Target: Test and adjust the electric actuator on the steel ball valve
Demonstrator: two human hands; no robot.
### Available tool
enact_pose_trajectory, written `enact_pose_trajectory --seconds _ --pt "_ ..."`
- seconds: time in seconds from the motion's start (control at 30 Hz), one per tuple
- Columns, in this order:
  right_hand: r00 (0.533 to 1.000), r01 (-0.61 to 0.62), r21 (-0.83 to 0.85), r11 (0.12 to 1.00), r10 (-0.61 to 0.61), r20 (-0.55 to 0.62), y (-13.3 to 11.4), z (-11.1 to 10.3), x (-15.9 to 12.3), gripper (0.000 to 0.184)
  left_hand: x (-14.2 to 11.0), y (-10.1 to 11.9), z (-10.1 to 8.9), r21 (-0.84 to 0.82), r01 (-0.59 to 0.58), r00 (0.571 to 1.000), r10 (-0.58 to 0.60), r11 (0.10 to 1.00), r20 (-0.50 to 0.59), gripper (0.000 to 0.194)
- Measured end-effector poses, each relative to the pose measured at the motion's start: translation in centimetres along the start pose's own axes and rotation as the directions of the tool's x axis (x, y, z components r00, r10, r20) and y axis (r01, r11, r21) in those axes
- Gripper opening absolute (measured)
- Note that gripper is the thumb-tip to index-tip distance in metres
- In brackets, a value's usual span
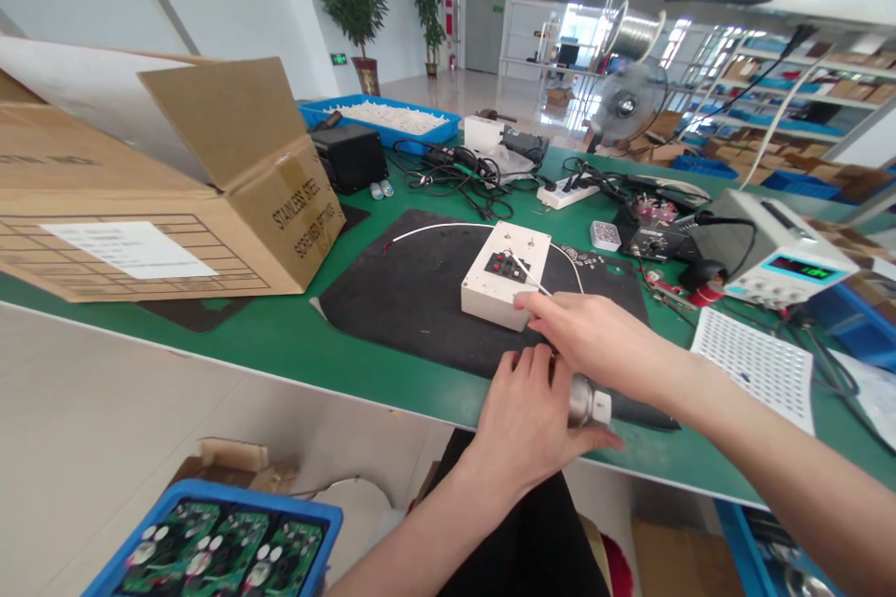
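While the left hand (525,396) curls its fingers round a metal part (580,399) at the near edge of the desk (392,378), right hand (581,326) at the white box (494,291), grip unclear, positioning the part appears under way, next move calling for steady support.

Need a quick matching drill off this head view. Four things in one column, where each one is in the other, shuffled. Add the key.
Things
1. Shallow white rectangular box
2. Silver metal cylinder
3. Blue plastic tray of green circuit boards
4. Open brown cardboard box

Places
A. Off the bench, at the lower left of the picture
B. In the grip of the bare left hand
C. At the left of the long green bench, flap raised
D. On the flat black mat

Pairs: 1-D, 2-B, 3-A, 4-C
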State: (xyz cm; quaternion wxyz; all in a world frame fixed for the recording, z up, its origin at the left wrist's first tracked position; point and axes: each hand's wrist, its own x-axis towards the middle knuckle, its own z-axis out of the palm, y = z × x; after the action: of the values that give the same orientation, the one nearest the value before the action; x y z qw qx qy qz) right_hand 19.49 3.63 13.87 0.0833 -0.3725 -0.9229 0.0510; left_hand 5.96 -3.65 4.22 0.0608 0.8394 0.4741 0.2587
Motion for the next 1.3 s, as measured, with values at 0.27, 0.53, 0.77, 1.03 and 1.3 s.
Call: enact_pose_trajectory --seconds 0.27,0.53,0.77,1.03,1.3 --pt "0.992 -0.128 0.658 0.743 0.108 0.071 -0.5 -0.2 0.0 0.017 0.3 -1.9 1.6 0.11 -0.186 0.982 0.187 0.976 -0.001 0.082" --pt "0.953 -0.283 0.934 0.219 0.178 0.247 -0.3 0.3 0.1 0.035 1.2 -3.3 2.3 0.147 -0.355 0.922 0.372 0.923 -0.105 0.067" --pt "0.951 -0.282 0.949 0.142 0.168 0.258 1.2 0.3 -1.0 0.049 1.5 -3.7 2.6 0.188 -0.389 0.903 0.414 0.902 -0.116 0.065" --pt "0.988 -0.024 1.0 0.02 0.154 0.02 3.5 3.9 -4.7 0.048 1.4 -4.2 2.8 0.215 -0.397 0.904 0.421 0.892 -0.079 0.074" --pt "0.938 -0.026 0.844 0.535 0.305 -0.165 2.9 3.4 -5.3 0.036 1.6 -3.7 2.7 0.124 -0.31 0.944 0.321 0.943 -0.079 0.074"
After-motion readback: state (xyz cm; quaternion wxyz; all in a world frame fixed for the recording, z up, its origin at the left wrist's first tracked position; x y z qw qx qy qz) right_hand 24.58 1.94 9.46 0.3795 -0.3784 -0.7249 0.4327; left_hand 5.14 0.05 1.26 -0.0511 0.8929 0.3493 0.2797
